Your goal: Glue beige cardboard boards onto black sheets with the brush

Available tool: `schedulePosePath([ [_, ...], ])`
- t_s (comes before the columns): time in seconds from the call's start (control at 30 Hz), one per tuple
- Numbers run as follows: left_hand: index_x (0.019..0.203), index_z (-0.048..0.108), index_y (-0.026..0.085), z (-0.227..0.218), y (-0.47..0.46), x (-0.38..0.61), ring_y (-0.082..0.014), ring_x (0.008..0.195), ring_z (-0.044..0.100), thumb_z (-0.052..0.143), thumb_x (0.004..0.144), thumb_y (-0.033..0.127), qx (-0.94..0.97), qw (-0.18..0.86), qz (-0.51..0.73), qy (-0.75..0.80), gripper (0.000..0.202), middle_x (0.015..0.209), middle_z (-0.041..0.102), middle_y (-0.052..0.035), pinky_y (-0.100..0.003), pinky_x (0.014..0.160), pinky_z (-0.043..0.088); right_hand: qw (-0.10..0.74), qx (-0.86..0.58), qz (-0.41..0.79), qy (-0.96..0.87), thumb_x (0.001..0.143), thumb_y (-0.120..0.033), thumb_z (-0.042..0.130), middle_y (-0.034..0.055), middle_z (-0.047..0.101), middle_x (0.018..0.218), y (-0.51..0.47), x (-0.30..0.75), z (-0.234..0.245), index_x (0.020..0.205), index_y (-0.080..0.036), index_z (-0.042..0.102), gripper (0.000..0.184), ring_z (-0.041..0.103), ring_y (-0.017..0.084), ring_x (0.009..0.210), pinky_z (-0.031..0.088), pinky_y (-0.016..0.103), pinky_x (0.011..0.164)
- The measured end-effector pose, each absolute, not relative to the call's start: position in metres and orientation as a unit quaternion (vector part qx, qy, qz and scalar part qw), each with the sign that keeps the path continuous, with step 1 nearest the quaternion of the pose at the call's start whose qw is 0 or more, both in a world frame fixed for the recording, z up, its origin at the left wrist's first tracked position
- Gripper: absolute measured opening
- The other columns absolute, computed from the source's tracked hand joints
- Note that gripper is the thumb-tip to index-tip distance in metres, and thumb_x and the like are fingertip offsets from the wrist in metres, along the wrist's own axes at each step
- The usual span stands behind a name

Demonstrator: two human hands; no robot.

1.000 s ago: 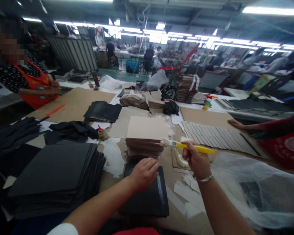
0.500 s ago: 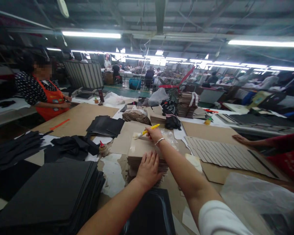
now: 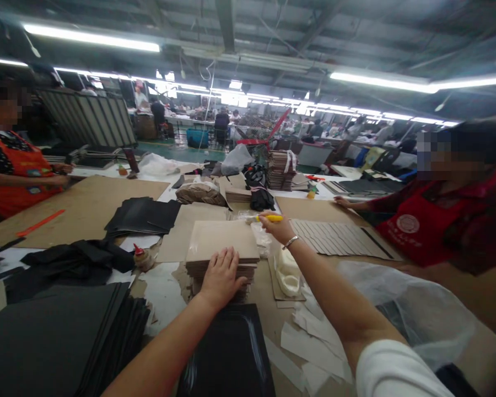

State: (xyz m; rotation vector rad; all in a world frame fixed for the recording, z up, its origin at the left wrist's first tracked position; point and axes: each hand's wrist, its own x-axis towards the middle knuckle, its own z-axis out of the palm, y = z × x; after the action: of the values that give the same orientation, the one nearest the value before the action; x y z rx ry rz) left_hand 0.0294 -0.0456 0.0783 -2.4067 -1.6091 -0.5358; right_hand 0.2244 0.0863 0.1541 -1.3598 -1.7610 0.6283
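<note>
My left hand (image 3: 222,278) lies with its fingers spread on the near edge of a stack of tan cardboard sheets (image 3: 221,237). Wet-looking streaks shine on the top sheet. My right hand (image 3: 276,226), a bracelet at its wrist, is closed around a yellow-handled brush (image 3: 269,218). The bristle end points left, at the stack's far right corner; whether it touches the sheet I cannot tell. A whitish cut-open plastic container (image 3: 288,275) sits right of the stack, below my right forearm. A glossy black panel (image 3: 231,353) lies nearest me.
Black sheets are piled at the left (image 3: 58,331), beside black cloth (image 3: 72,264) and a red-capped bottle (image 3: 143,258). Cardboard strips (image 3: 334,237) and clear plastic film (image 3: 421,309) lie at right. Co-workers stand on both sides, one in a red apron (image 3: 409,226), one in orange (image 3: 20,171).
The view has turned rightward. My right hand and the brush have moved from the sheet's far left part to its far right corner. My left hand stays on the stack.
</note>
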Motion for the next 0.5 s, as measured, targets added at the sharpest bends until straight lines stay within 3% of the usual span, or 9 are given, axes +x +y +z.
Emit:
schedulePosePath([
  [0.1, 0.128, 0.047, 0.018, 0.090, -0.039, 0.027, -0.0255, 0.121, 0.044, 0.044, 0.086, 0.038, -0.816, 0.095, -0.165, -0.546, 0.046, 0.135, 0.048, -0.0110, -0.042, 0.098, 0.034, 0.309, -0.413, 0.130, -0.847, 0.080, -0.034, 0.057, 0.0048, 0.069, 0.082, 0.044, 0.235, 0.147, 0.092, -0.020, 0.066, 0.020, 0.062, 0.013, 0.072, 0.047, 0.023, 0.066],
  [0.2, 0.116, 0.055, 0.019, 0.107, -0.027, 0.022, -0.0270, 0.110, 0.050, 0.052, 0.083, 0.036, -0.821, 0.083, -0.134, -0.549, 0.038, 0.128, 0.053, -0.0103, -0.040, 0.088, 0.040, 0.221, -0.322, 0.045, -0.919, 0.085, -0.030, 0.051, 0.0067, 0.068, 0.082, -0.005, 0.249, 0.148, 0.101, -0.020, 0.064, 0.023, 0.061, 0.013, 0.071, 0.046, 0.022, 0.064],
  [0.27, 0.106, 0.059, 0.018, 0.120, -0.017, 0.017, -0.0263, 0.103, 0.052, 0.057, 0.079, 0.038, -0.834, 0.064, -0.109, -0.537, 0.034, 0.117, 0.058, -0.0104, -0.037, 0.084, 0.042, 0.217, -0.305, 0.042, -0.926, 0.087, -0.029, 0.050, 0.0061, 0.067, 0.079, -0.032, 0.260, 0.153, 0.104, -0.019, 0.063, 0.024, 0.061, 0.012, 0.068, 0.045, 0.021, 0.061],
  [0.37, 0.095, 0.061, 0.017, 0.134, -0.006, 0.010, -0.0234, 0.095, 0.054, 0.060, 0.077, 0.038, -0.853, 0.039, -0.075, -0.515, 0.028, 0.098, 0.062, -0.0095, -0.033, 0.082, 0.042, 0.313, -0.326, 0.090, -0.888, 0.086, -0.030, 0.053, 0.0063, 0.068, 0.085, -0.056, 0.275, 0.162, 0.105, -0.020, 0.062, 0.024, 0.062, 0.012, 0.071, 0.048, 0.022, 0.064],
  [0.5, 0.093, 0.063, 0.017, 0.141, 0.000, 0.004, -0.0209, 0.088, 0.058, 0.060, 0.077, 0.039, -0.862, 0.005, -0.055, -0.503, 0.027, 0.092, 0.062, -0.0079, -0.030, 0.077, 0.042, 0.481, -0.415, 0.196, -0.747, 0.088, -0.035, 0.049, 0.0043, 0.068, 0.087, -0.067, 0.282, 0.161, 0.118, -0.022, 0.054, 0.032, 0.062, 0.010, 0.060, 0.051, 0.023, 0.058],
])
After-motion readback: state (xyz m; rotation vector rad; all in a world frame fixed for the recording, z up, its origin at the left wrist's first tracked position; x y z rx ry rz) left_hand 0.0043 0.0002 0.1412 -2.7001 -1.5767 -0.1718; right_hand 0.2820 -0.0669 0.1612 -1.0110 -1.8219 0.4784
